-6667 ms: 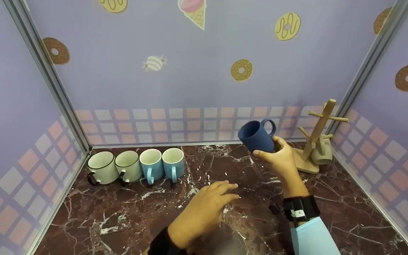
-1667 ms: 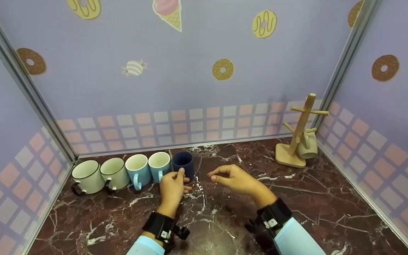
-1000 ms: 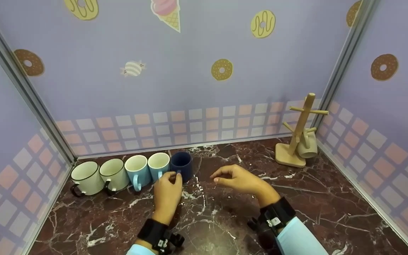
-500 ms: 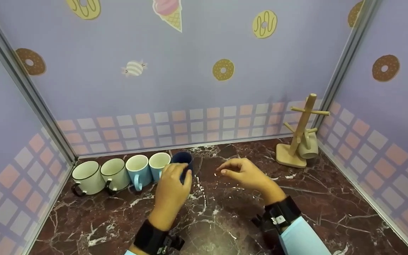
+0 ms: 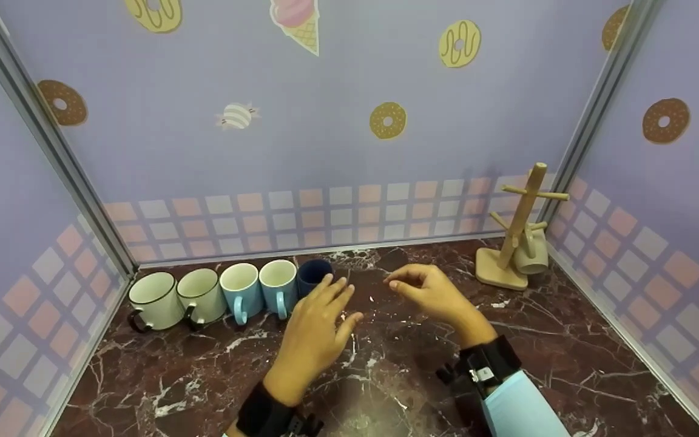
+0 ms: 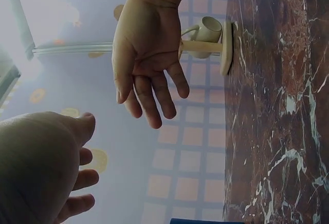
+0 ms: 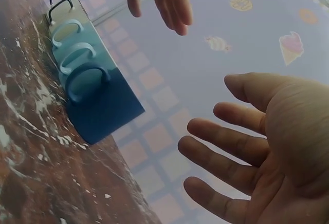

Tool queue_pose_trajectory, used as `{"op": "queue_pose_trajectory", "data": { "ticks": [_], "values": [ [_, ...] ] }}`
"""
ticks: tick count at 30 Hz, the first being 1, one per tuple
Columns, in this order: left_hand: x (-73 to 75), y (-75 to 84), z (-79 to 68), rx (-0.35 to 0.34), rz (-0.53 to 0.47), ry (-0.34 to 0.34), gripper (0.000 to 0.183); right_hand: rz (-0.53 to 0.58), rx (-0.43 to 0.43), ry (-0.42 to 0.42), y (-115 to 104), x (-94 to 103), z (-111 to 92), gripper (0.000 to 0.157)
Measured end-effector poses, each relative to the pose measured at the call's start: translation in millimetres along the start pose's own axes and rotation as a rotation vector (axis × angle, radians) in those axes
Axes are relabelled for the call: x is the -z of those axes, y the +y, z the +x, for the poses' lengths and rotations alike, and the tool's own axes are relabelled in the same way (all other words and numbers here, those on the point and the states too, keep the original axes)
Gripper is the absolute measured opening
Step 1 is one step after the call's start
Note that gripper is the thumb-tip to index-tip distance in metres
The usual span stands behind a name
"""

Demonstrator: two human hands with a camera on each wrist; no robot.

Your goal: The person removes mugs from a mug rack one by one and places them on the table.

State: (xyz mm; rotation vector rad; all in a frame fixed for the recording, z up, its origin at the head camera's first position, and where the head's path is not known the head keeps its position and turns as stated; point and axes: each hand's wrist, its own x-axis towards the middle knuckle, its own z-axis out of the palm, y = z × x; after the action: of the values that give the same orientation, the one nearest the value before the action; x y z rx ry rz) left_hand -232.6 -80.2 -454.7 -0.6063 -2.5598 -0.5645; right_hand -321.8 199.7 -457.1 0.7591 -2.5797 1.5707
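A navy mug (image 5: 313, 271) stands upright at the right end of a row along the back wall; the right wrist view shows its handle (image 7: 91, 82) toward the front. Beside it are two light blue mugs (image 5: 278, 285) and two cream mugs (image 5: 156, 306) with dark rims and handles. My left hand (image 5: 316, 334) hovers with fingers spread, covering part of the navy mug in the head view; the right wrist view shows it apart from the mugs. My right hand (image 5: 437, 297) floats over the table, relaxed and holding nothing.
At the back right stands a wooden mug tree (image 5: 522, 215) with several pegs. A beige mug (image 5: 533, 255) hangs from one lower peg. Patterned walls enclose the dark marbled table (image 5: 398, 382) at the back and both sides.
Earlier my right hand held the navy mug near the mug tree; now the mug is in the row. My left hand has come off it and spread its fingers. My right hand has drifted right.
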Motion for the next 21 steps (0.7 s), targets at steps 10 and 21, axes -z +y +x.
{"op": "queue_pose_trajectory", "data": {
  "ticks": [10,21],
  "values": [
    [-4.1,13.7,-4.9,-0.059,0.019,-0.093,0.063,-0.154,-0.093,0.199,-11,47.2,0,0.027],
    [-11.2,38.2,-13.7,-0.125,0.022,-0.201,0.067,-0.549,-0.168,0.412,-40,137.3,13,0.043]
  ]
}}
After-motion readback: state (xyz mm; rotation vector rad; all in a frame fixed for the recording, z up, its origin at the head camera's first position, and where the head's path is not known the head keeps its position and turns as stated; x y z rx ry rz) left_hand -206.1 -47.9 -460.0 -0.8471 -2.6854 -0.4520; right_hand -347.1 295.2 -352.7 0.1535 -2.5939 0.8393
